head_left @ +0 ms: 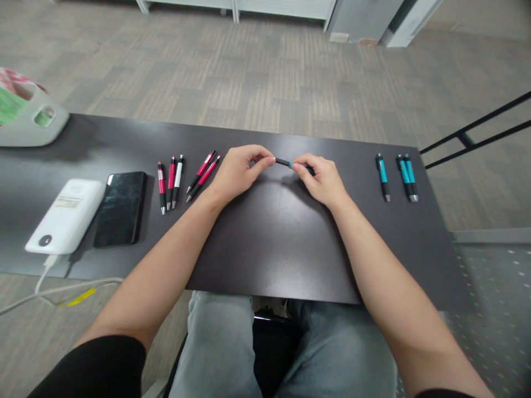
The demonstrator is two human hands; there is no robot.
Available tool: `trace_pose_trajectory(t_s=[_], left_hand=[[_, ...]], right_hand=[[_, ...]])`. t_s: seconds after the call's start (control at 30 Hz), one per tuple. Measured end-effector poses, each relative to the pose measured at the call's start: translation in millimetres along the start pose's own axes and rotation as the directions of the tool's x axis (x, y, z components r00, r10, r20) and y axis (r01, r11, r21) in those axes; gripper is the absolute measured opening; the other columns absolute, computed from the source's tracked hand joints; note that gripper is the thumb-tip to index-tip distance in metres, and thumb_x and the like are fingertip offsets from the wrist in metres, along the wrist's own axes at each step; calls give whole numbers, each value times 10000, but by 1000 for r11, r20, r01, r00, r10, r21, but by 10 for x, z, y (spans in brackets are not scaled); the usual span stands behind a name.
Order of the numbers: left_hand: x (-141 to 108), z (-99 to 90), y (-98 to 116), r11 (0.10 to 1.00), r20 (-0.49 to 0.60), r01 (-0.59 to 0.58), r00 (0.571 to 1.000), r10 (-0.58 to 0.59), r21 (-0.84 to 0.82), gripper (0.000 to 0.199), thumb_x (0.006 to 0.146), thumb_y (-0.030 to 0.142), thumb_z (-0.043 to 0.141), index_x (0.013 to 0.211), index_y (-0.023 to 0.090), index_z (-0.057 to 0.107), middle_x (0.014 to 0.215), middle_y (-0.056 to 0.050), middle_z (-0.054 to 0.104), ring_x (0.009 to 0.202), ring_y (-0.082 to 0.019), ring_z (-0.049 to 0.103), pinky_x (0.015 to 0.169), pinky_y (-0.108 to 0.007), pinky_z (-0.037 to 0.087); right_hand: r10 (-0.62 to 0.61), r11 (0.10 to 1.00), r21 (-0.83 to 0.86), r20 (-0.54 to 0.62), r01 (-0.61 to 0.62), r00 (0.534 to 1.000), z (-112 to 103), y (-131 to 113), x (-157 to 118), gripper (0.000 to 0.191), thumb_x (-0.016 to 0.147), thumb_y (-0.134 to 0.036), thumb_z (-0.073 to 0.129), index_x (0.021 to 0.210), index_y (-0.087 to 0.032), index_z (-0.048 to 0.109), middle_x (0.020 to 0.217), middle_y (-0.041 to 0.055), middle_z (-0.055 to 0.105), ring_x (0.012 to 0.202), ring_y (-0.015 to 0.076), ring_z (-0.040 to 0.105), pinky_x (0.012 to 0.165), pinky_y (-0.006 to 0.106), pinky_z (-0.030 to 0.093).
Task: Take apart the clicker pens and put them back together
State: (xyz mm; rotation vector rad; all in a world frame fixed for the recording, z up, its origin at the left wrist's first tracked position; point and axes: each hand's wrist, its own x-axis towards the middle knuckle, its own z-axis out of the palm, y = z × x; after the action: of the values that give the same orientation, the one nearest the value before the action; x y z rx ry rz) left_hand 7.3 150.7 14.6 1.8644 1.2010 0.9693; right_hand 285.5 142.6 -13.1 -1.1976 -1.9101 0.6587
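Note:
A blue and black pen (284, 162) is held level between my two hands, just above the dark table. My left hand (243, 170) pinches its tip end between thumb and fingers. The blue end is gripped by my right hand (318, 178), whose fingers hide much of that part. Close to my left wrist lie two red and black pens (203, 176). Further left are two more red pens (171, 182) and a white and black pen (178, 181). To the right of my right hand rest several blue and black pens (382, 177).
On the left of the table (274, 249) lie a black phone (121, 210) and a white power bank (66, 215) with a cable (47, 271) plugged in. A white basket (53, 119) stands at the far left corner. Black metal bars (464, 138) rise beyond the right edge.

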Motion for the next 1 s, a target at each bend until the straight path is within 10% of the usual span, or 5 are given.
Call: trace_pose_trajectory(t_s=[1.0], left_hand=[[1,-47,34,963,126,-102,989,72,250,429,1174,616,562,931,342,784,1088,-87,943,1084,-382,883,1073,-554,652]], right_hand=[[-7,999,-30,69,9,998,-20,10,-37,336,1147,-676,798,1047,-361,856,939,59,896,885,347,849,938,507,652]])
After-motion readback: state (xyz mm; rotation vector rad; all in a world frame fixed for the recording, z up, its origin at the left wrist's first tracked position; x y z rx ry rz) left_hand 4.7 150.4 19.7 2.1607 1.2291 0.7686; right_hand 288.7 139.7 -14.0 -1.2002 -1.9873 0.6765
